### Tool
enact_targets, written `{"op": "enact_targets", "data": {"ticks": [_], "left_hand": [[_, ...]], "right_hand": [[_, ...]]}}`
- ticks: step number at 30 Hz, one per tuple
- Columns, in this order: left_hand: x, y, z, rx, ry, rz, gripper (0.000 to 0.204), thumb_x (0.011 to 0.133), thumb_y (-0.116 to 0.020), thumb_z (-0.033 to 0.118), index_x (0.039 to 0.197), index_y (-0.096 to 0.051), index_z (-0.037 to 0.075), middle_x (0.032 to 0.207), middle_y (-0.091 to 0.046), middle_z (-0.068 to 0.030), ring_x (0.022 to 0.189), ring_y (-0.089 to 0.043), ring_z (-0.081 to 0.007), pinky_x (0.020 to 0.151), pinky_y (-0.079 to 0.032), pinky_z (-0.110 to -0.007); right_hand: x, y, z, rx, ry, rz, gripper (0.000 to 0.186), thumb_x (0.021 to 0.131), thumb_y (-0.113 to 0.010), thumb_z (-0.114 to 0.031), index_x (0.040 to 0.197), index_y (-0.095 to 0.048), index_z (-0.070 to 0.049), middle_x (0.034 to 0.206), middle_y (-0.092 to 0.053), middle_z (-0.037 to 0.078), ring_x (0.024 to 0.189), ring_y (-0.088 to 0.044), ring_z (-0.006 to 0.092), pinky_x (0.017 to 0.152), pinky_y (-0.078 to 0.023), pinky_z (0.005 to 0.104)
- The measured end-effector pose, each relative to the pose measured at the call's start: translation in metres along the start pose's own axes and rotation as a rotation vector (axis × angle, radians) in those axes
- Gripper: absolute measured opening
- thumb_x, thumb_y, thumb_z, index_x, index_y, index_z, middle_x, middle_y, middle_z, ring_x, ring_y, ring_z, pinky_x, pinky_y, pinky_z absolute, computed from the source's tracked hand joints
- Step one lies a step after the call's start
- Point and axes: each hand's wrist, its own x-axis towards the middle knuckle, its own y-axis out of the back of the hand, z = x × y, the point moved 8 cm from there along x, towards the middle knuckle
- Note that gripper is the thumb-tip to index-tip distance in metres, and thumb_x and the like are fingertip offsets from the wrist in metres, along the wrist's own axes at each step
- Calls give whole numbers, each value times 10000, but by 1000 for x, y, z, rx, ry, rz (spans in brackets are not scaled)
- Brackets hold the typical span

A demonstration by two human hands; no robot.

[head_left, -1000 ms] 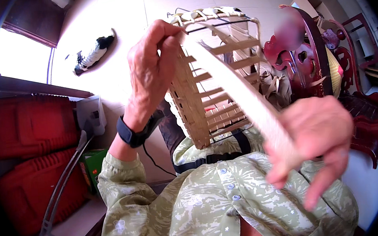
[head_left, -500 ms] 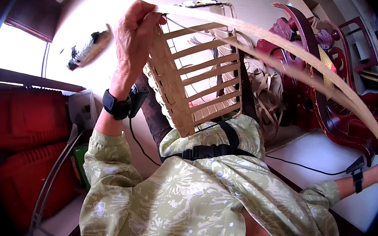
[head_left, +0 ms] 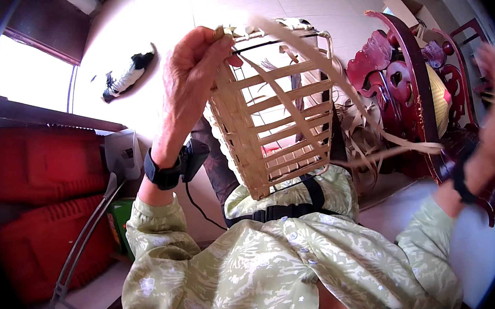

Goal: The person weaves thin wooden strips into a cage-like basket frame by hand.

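Observation:
A woven basket (head_left: 246,134) of flat tan strips, its side an open lattice, stands tilted against my lap. My left hand (head_left: 196,60) is closed in a pinch at its upper left corner, holding a long flat weaving strip (head_left: 343,80) against the rim. From there the strip arcs down to the right, where its far end hangs loose in the air. A second length slants across the lattice. Off at the far right, my right hand (head_left: 494,71) is raised, away from the strip and smeared by motion, so its fingers are unclear.
Carved dark red wooden furniture (head_left: 413,77) stands on the right, with a heap of loose strips (head_left: 359,137) beside it. Red cases (head_left: 41,162) are stacked at the left. A black and white animal (head_left: 128,77) lies on the floor. A cardboard box (head_left: 405,11) stands far right.
My right hand has let go of the strip's far end and swung upward. That end has dropped inward toward the basket. My left hand and the basket sit slightly lower and further right in view.

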Motion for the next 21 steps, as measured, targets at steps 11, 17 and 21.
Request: {"op": "enact_targets", "data": {"ticks": [11, 17, 21], "left_hand": [[-10, 5, 2, 34, 131, 73, 121, 976, -595, 155, 972, -639, 42, 767, -680, -2, 725, -597, -28, 609, -407, -177], [-11, 8, 2, 29, 104, 31, 169, 983, -588, 187, 942, -637, 30, 754, -688, -24, 701, -602, -36, 592, -426, -190], [0, 11, 2, 29, 87, -52, 198, 979, -578, 181, 914, -640, 5, 746, -693, -45, 708, -642, -64, 623, -471, -209]], "right_hand": [[-82, -246, -104, 37, 144, -611, 314, 768, -792, -232, 1007, -679, -63, 799, -710, 88, 671, -689, 234, 588, -526, 330], [-54, -220, -46, 324, 66, -824, 168, 858, -645, 8, 989, -735, -48, 853, -733, 69, 754, -697, 128, 614, -544, 239], [5, -174, 92, -111, -482, -732, 291, 988, -567, -316, 1088, -721, -91, 682, -612, -27, 507, -391, 13, 485, -326, 182]]}}
